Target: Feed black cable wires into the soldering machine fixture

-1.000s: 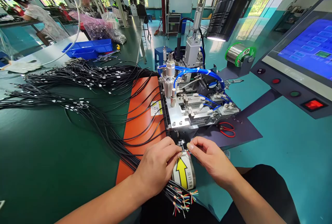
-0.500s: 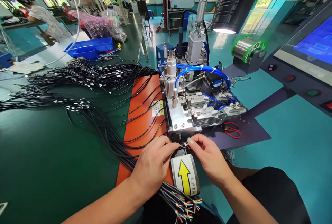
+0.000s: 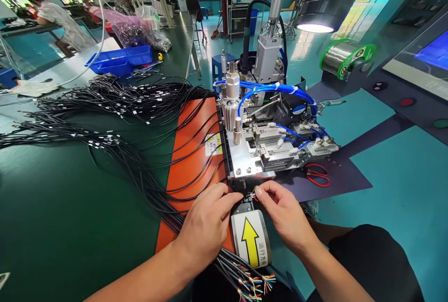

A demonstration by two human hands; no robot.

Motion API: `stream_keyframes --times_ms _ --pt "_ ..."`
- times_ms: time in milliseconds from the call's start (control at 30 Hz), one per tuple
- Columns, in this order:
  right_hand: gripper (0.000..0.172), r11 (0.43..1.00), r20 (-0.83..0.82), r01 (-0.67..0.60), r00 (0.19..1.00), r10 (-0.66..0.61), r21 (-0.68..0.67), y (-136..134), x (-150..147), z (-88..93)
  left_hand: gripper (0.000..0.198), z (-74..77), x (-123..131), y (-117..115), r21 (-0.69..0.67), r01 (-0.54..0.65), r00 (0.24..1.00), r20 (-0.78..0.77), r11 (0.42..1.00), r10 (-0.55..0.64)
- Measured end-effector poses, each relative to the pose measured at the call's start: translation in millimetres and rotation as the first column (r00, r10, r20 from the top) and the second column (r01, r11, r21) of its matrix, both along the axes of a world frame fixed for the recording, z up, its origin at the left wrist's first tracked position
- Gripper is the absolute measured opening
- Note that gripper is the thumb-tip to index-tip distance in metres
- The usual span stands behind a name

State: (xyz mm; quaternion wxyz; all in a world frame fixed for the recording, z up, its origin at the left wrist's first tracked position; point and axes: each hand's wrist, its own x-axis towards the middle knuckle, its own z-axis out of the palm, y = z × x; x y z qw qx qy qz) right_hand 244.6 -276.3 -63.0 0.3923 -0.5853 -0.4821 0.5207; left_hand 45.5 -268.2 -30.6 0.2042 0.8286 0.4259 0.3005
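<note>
My left hand is closed, thumb and index finger pinched at the front of the machine, on what looks like a black cable end mostly hidden by the fingers. Facing it, my right hand pinches thin coloured wires, red and white among them, with thumb and index finger. Both fingertips meet just above a small dark metal holder. Beneath my left wrist runs a bundle of black cables, whose stripped ends fan into coloured wires.
A white guard with a yellow arrow sits just below my hands. Black cables cross an orange cover at left. Red-handled scissors, a solder spool and a lamp are at right. Two people sit far back left.
The view has shifted slightly, so the machine, lamp and spool appear a little further right. Both hands keep nearly the same place and pinch, with only slight finger movement.
</note>
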Motion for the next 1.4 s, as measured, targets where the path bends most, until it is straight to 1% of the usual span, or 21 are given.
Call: stream_keyframes --times_ms 133,300,467,867,1100,1233,1333,1400 --pt "0.034 1.0 0.006 0.008 1.0 -0.008 -0.006 -1 0 0.9 0.028 -0.8 1 0 0.006 -0.007 1.0 -0.007 1.0 0.007" --pt "0.035 0.999 -0.005 0.019 1.0 -0.019 -0.032 -1 -2 3.2 0.028 1.1 2 0 0.022 -0.015 0.999 -0.051 1.0 0.016" --pt "0.036 0.999 -0.025 0.027 0.999 -0.028 -0.026 -2 -4 0.8 0.027 2.9 3 0 0.023 -0.02 0.997 -0.08 1.0 0.022" --pt "0.039 0.997 -0.001 0.063 0.998 -0.063 -0.041 -4 -8 4.4 0.025 -1.2 4 -1 0.05 -0.019 0.995 -0.101 0.999 0.024" --pt "0.042 0.994 -0.017 0.097 0.995 -0.098 -0.042 -7 -11 -0.6 0.025 -1.7 4 1 0.059 -0.011 0.994 -0.11 0.998 0.018" --pt "0.041 0.992 -0.033 0.107 0.993 -0.109 -0.06 -9 -9 0.2 0.024 -1.1 5 1 0.062 -0.009 0.993 -0.115 0.998 0.016" --pt "0.037 0.993 -0.036 0.093 0.995 -0.095 -0.069 -14 -4 2.9 0.025 -0.7 6 0 0.064 -0.007 0.991 -0.134 0.998 0.016" --pt "0.035 0.996 -0.035 0.061 0.997 -0.063 -0.067 -17 -3 4.7 0.026 -0.9 6 -1 0.071 -0.009 0.989 -0.148 0.997 0.019"
